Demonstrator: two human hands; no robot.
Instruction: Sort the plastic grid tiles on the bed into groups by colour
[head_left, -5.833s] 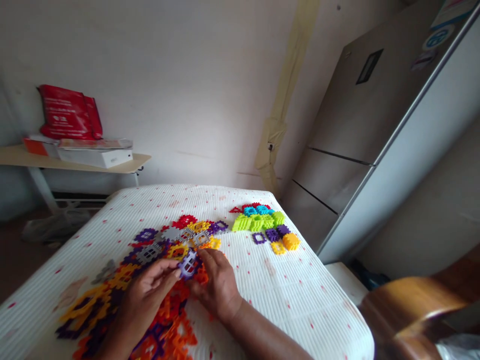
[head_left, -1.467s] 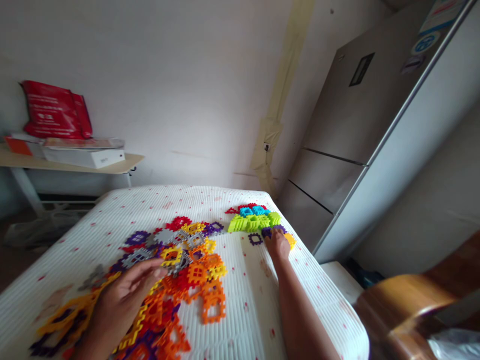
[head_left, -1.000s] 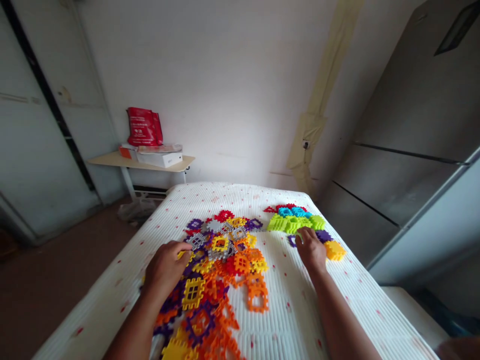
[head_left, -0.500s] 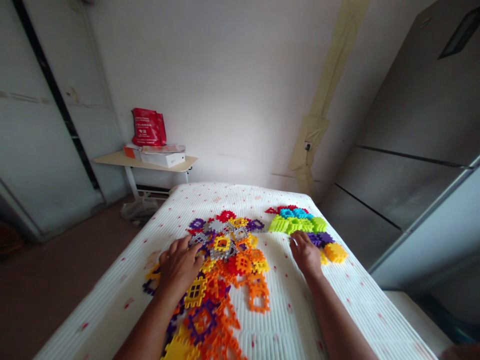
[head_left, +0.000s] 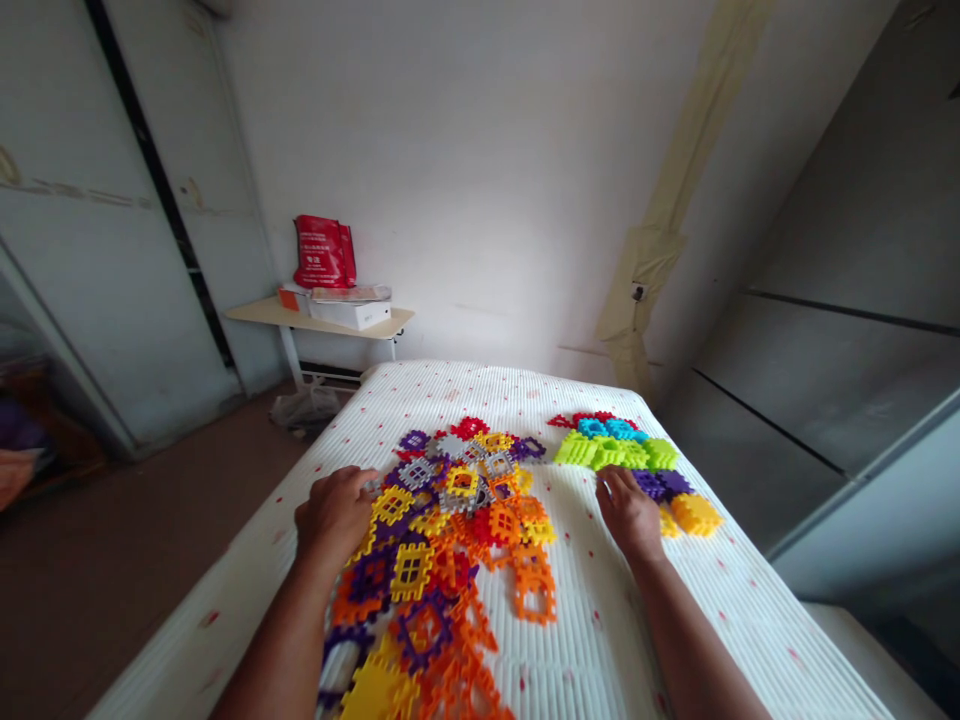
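My left hand (head_left: 334, 515) is at the left edge of a mixed pile of plastic interlocking window blocks, its fingers curled towards the pieces. What lies inside its grasp is hidden. Beside it are a yellow window block (head_left: 392, 505) and a grey window block (head_left: 417, 473). My right hand (head_left: 630, 512) rests at the near left end of the sorted blocks, fingers bent together; anything in them is hidden. Next to it are purple blocks (head_left: 661, 485) and yellow blocks (head_left: 697, 514). Behind these stand rows of lime-green blocks (head_left: 615, 452) and blue blocks (head_left: 611, 429).
The blocks lie on a white ribbed bed cover (head_left: 592, 640). Orange blocks (head_left: 535, 590) spread along the pile's near right side. A small table (head_left: 262, 313) with a red bag (head_left: 324, 252) stands at the back left. A grey cabinet (head_left: 847, 340) is on the right.
The view has turned slightly left. My left hand has drawn back to the pile's left edge, uncovering a yellow window block. My right hand stays beside the purple blocks.
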